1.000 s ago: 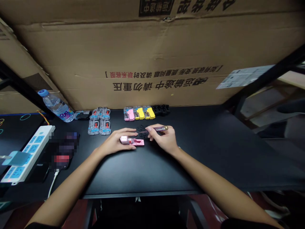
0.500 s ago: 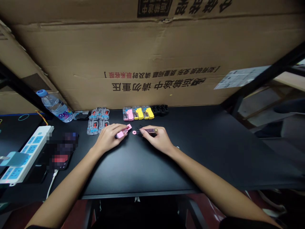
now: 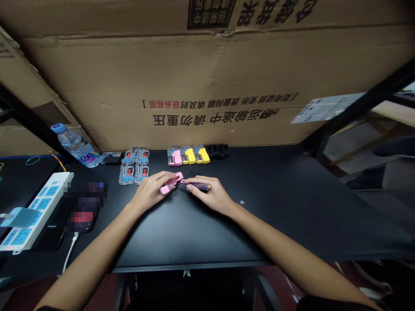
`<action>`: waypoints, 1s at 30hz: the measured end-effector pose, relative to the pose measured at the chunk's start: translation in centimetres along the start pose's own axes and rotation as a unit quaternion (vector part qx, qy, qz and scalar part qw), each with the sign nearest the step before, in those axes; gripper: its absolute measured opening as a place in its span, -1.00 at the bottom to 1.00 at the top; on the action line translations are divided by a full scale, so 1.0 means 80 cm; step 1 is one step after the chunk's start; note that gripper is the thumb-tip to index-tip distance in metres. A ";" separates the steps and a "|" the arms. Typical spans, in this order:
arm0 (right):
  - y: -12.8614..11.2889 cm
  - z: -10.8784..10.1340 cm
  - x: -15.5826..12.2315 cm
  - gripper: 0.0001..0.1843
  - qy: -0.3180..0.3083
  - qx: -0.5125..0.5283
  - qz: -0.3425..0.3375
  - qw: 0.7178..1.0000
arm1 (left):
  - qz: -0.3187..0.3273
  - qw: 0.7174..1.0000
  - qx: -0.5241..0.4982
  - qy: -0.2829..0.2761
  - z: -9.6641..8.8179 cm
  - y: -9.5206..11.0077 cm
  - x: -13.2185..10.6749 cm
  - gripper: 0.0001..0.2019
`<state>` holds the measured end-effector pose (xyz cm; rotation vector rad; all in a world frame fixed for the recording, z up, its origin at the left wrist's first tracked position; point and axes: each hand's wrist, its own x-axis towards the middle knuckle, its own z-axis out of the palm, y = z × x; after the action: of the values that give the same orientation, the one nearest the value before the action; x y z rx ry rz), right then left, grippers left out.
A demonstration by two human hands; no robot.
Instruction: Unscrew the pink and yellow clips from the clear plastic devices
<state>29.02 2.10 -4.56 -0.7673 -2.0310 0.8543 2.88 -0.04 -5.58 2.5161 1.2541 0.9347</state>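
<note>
My left hand [image 3: 149,189] is closed around a small pink-and-clear plastic device [image 3: 166,189] with a red part inside. In my right hand [image 3: 212,196] is a slim screwdriver [image 3: 202,186] with a dark translucent handle and a brass-coloured end. Its thin shaft points left and reaches the device's right side; whether it touches is too small to tell. A little pink piece [image 3: 183,181] shows between the hands, by my right fingertips. Just behind them, several small black rings [image 3: 192,174] lie on the black table.
Clear plastic devices [image 3: 126,174] stand at the left back. Right of them are a pink-and-clear unit [image 3: 175,157], yellow ones [image 3: 202,155] and black parts [image 3: 218,150]. A bottle [image 3: 78,146], power strip [image 3: 39,207] and phone [image 3: 86,209] sit left. Cardboard [image 3: 194,77] walls the back.
My right hand has moved slightly left, bringing the screwdriver to the device. The device has turned a little and shows more of its red inside. The pink piece no longer lies apart in the gap.
</note>
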 end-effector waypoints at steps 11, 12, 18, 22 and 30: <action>0.000 0.000 0.000 -0.74 -0.018 -0.019 -0.019 0.999 | -0.006 1.000 0.015 -0.005 -0.001 0.003 0.002 -0.70; 0.000 0.002 -0.001 -0.74 -0.009 -0.019 -0.015 1.000 | -0.004 1.000 0.016 -0.004 -0.001 0.003 0.002 -0.70; 0.001 0.014 -0.003 -0.76 0.045 -0.010 -0.004 0.999 | -0.010 1.000 0.020 -0.004 0.002 0.002 0.001 -0.69; 0.000 0.018 -0.002 -0.77 0.064 0.006 0.011 0.998 | -0.012 1.000 0.025 -0.004 0.006 0.003 0.001 -0.69; 0.003 0.010 0.002 -0.77 0.090 -0.009 0.034 0.995 | -0.027 1.000 -0.008 -0.009 -0.004 0.008 0.005 -0.62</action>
<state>28.35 2.12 -5.04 -0.8958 -1.8652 0.7770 3.32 -0.17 -4.89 2.4600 1.2966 0.9059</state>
